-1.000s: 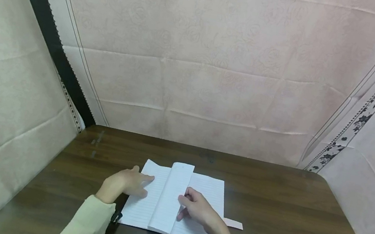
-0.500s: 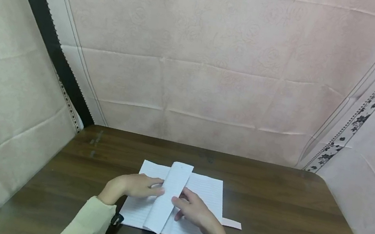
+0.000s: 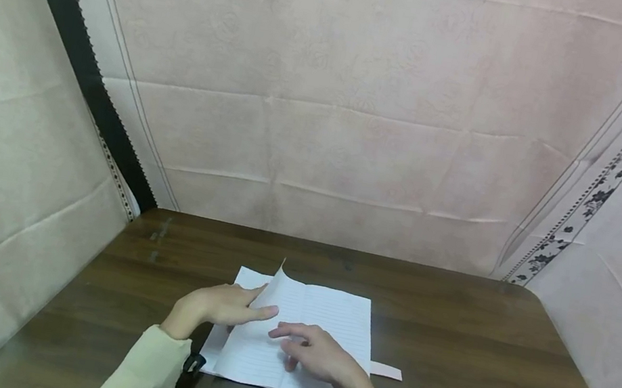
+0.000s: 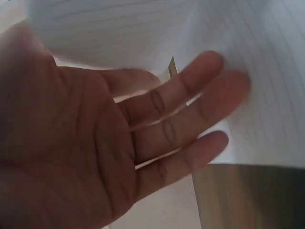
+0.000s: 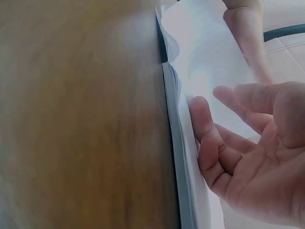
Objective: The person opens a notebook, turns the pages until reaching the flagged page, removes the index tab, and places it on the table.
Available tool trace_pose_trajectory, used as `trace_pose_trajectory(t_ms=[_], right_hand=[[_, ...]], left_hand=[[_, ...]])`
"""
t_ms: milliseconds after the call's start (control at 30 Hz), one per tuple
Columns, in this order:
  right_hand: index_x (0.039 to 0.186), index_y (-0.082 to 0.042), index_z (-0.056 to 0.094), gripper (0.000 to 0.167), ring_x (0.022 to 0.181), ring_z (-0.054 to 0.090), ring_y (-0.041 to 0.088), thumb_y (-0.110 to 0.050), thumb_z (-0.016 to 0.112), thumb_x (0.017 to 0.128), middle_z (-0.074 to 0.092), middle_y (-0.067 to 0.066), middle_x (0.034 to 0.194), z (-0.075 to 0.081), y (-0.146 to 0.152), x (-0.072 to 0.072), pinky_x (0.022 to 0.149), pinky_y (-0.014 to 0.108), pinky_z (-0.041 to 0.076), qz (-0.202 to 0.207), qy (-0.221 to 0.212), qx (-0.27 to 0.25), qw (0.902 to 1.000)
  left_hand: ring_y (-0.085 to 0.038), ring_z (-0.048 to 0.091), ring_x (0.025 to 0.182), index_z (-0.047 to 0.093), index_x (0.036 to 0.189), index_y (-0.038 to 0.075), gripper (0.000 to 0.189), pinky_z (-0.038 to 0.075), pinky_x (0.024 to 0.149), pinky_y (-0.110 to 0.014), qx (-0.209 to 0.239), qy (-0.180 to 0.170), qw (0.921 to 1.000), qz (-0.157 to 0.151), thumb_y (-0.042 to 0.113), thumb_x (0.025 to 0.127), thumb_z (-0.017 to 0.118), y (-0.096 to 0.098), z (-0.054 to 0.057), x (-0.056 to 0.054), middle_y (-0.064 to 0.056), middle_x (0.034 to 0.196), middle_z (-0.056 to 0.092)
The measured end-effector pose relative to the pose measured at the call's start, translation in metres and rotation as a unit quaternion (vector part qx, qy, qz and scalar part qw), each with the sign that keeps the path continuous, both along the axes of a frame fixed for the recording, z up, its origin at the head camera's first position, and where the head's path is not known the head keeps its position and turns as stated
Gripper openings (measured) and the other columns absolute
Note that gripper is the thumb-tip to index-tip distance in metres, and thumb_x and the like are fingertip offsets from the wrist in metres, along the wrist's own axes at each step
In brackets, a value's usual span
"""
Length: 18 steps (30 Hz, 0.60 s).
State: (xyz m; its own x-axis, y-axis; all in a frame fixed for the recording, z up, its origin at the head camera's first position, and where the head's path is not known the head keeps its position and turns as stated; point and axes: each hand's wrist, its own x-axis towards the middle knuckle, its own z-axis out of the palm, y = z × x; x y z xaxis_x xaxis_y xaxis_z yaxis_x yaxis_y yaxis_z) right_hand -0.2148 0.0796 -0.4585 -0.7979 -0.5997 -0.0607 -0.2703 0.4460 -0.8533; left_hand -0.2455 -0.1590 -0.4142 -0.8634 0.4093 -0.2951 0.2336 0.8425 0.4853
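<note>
A ruled notebook (image 3: 329, 324) lies spread on the table, its pages white and lined. On its left half a leaf (image 3: 254, 349) stands bowed off the pages, its top corner curling upward. My left hand (image 3: 227, 307) is at that leaf's left edge, thumb extended over the paper. In the left wrist view, straight, spread fingers (image 4: 209, 105) reach against ruled paper. My right hand (image 3: 318, 353) is over the notebook's middle, index finger extended and the others loosely bent. In the right wrist view, nothing is between its fingers, and the lower ones lie close along the page edges (image 5: 183, 124).
A white paper strip (image 3: 386, 371) sticks out from the notebook's right side. The brown wooden table (image 3: 475, 359) extends around the notebook. Pale cloth (image 3: 336, 116) hangs behind the table and along both sides.
The rolled leaf between my hands has swung left and unrolled over the left page. My left hand came right to meet it. My right fingers have let go of it and loosened.
</note>
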Motion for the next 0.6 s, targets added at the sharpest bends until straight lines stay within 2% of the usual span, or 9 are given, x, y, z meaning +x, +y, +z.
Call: trace_pose_trajectory(t_ms=[33,100,167,267,333,400,500,600], right_hand=[[0.121,-0.019,0.072,0.026,0.066,0.065,0.013,-0.023,0.058,0.101,0.065,0.006,0.127,0.001,0.001,-0.001,0.08,0.035,0.045,-0.002,0.011,0.003,0.9999],[0.119,-0.017,0.073,0.024,0.065,0.064,0.012,-0.021,0.059,0.099,0.064,0.01,0.13,0.003,0.005,-0.002,0.074,0.032,0.046,-0.003,0.032,0.013,0.9994],[0.118,-0.016,0.073,0.023,0.065,0.063,0.011,-0.02,0.06,0.099,0.061,0.011,0.136,0.004,0.011,-0.003,0.07,0.03,0.047,-0.005,0.059,0.031,0.9977],[0.118,-0.014,0.071,0.023,0.075,0.065,0.013,-0.019,0.061,0.099,0.062,0.011,0.133,0.007,0.023,-0.007,0.072,0.032,0.05,-0.008,0.091,0.062,0.9939],[0.119,-0.012,0.07,0.023,0.093,0.067,0.019,-0.019,0.061,0.099,0.062,0.011,0.133,0.009,0.032,-0.01,0.085,0.038,0.052,-0.01,0.11,0.085,0.9902],[0.121,-0.01,0.069,0.024,0.113,0.063,0.027,-0.018,0.062,0.099,0.062,0.012,0.133,0.011,0.042,-0.013,0.097,0.048,0.049,-0.011,0.123,0.103,0.9869],[0.124,-0.006,0.066,0.029,0.132,0.05,0.037,-0.017,0.064,0.098,0.061,0.016,0.134,0.014,0.054,-0.016,0.107,0.057,0.038,-0.024,0.131,0.125,0.9831],[0.128,-0.001,0.062,0.038,0.134,0.047,0.041,-0.017,0.069,0.094,0.058,0.02,0.137,0.016,0.061,-0.015,0.109,0.059,0.036,-0.049,0.128,0.146,0.9797]], left_hand=[[-0.03,0.067,0.097,0.032,0.158,0.015,0.084,0.048,0.092,-0.052,-0.011,0.015,0.9998,0.003,0.066,0.094,0.051,-0.002,-0.001,0.0,-0.013,0.136,0.059],[-0.035,0.064,0.109,0.038,0.155,0.011,0.079,0.048,0.095,-0.054,-0.029,0.04,0.9988,0.005,0.057,0.094,0.059,-0.004,-0.002,-0.001,-0.016,0.14,0.057],[-0.034,0.059,0.121,0.044,0.151,0.005,0.074,0.046,0.1,-0.055,-0.056,0.071,0.9959,0.006,0.049,0.094,0.065,-0.007,-0.004,-0.002,-0.017,0.142,0.056],[-0.029,0.065,0.102,0.048,0.146,-0.001,0.07,0.05,0.091,-0.05,-0.074,0.08,0.994,0.01,0.039,0.093,0.07,-0.01,-0.006,-0.003,-0.02,0.137,0.059],[-0.028,0.065,0.099,0.047,0.145,-0.003,0.072,0.051,0.091,-0.05,-0.085,0.084,0.9928,0.014,0.036,0.091,0.073,-0.012,-0.007,-0.004,-0.021,0.136,0.059],[-0.028,0.064,0.096,0.043,0.148,-0.003,0.077,0.05,0.09,-0.05,-0.088,0.083,0.9925,0.02,0.033,0.089,0.076,-0.014,-0.007,-0.005,-0.023,0.137,0.058],[-0.028,0.064,0.095,0.027,0.157,0.003,0.096,0.051,0.088,-0.049,-0.086,0.084,0.9923,0.029,0.032,0.084,0.081,-0.015,-0.009,-0.007,-0.021,0.128,0.063],[-0.022,0.056,0.068,0.003,0.162,0.01,0.117,0.048,0.068,-0.041,-0.069,0.077,0.994,0.037,0.031,0.081,0.085,-0.016,-0.012,-0.008,-0.015,0.095,0.068]])
